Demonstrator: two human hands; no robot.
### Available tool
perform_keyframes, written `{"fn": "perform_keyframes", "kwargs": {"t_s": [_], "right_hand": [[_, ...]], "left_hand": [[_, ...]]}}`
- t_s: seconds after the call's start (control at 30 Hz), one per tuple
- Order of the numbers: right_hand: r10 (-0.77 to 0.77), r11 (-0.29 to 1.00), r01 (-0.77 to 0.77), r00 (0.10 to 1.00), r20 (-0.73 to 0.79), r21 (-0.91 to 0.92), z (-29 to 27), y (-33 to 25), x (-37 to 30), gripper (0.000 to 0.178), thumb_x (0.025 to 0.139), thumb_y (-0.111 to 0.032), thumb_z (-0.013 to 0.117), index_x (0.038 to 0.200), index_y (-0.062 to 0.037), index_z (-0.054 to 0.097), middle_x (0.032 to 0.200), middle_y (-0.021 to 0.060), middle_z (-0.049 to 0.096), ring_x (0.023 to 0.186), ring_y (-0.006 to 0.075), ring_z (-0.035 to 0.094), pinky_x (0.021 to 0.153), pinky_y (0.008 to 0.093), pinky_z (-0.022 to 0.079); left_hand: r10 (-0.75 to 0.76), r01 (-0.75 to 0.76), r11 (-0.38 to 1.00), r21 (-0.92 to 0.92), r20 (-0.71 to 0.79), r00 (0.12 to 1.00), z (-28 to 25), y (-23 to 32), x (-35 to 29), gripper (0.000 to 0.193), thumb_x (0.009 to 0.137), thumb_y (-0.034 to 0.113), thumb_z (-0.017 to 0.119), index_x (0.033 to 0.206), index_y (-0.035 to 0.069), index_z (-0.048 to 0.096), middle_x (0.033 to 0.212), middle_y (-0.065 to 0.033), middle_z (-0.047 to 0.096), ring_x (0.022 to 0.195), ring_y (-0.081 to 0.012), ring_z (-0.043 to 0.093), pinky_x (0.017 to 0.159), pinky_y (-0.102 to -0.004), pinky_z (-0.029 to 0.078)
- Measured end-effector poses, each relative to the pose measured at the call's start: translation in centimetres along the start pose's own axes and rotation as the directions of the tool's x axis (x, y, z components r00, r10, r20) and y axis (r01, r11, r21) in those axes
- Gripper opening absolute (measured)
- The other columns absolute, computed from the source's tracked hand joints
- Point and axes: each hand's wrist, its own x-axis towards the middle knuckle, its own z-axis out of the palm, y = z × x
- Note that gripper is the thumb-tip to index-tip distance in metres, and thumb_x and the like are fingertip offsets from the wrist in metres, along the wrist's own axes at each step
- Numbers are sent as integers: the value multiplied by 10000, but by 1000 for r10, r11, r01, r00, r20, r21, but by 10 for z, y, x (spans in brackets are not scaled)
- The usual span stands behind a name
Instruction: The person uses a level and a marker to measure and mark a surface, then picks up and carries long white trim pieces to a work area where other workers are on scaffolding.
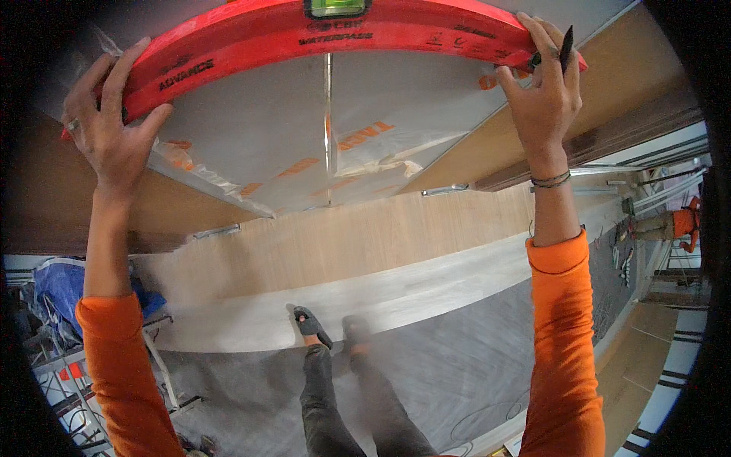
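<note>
A long red spirit level [320, 34] with a green vial at its middle lies pressed across the top of a grey film-covered panel [274, 145]. My left hand [110, 122] grips the level's left end, fingers wrapped over its edge. At the right end my right hand [544, 87] presses the level and also holds a dark pencil [565, 47] between its fingers. Both arms wear orange sleeves and reach upward.
Wooden cabinet fronts [343, 236] with metal handles run below the panel. My feet [312, 324] in dark shoes stand on a grey floor covering [457, 358]. A blue sheet [57, 286] and metal frames lie at left. Another person in orange [681, 222] stands far right.
</note>
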Motion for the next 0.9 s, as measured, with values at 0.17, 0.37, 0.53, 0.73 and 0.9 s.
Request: {"fn": "perform_keyframes", "kwargs": {"t_s": [0.17,0.37,0.53,0.73,0.9], "right_hand": [[55,996,-58,998,43,70,0,-1,-2,701,646,-35,846,1301,-195,654,1257,48,646,1065,207,648,854,328,573],[-22,996,25,999,-29,86,2,0,2,694,652,-10,833,1297,-198,661,1252,43,644,975,179,641,784,306,561],[71,993,-76,996,49,88,-2,-3,-1,697,653,2,829,1299,-201,662,1255,41,644,853,138,614,716,276,543],[26,993,-25,1000,-1,115,1,0,-3,706,656,-22,844,1310,-210,659,1258,16,644,748,93,562,668,255,526],[-16,995,18,1000,-21,93,3,4,-4,709,652,-32,849,1312,-210,660,1275,13,636,721,69,539,641,233,517]], "left_hand": [[4,-4,1000,1,-13,1000,2,0,-1,842,543,136,885,1342,249,646,1263,-36,572,1175,-248,519,1041,-395,378],[-3,3,1000,8,-4,1000,1,1,-1,835,554,135,882,1346,251,643,1276,-36,561,1181,-246,513,1043,-392,381],[16,-16,999,32,1,1000,1,0,0,845,555,126,885,1353,254,637,1291,-39,553,1197,-248,503,1050,-391,383],[14,-14,1000,12,6,1000,1,-1,-1,842,561,128,890,1354,252,634,1299,-41,552,1199,-253,500,1059,-393,384],[-4,4,1000,-7,12,1000,1,-2,-1,851,555,110,891,1354,252,635,1298,-37,553,1208,-252,500,1054,-393,395]]}}
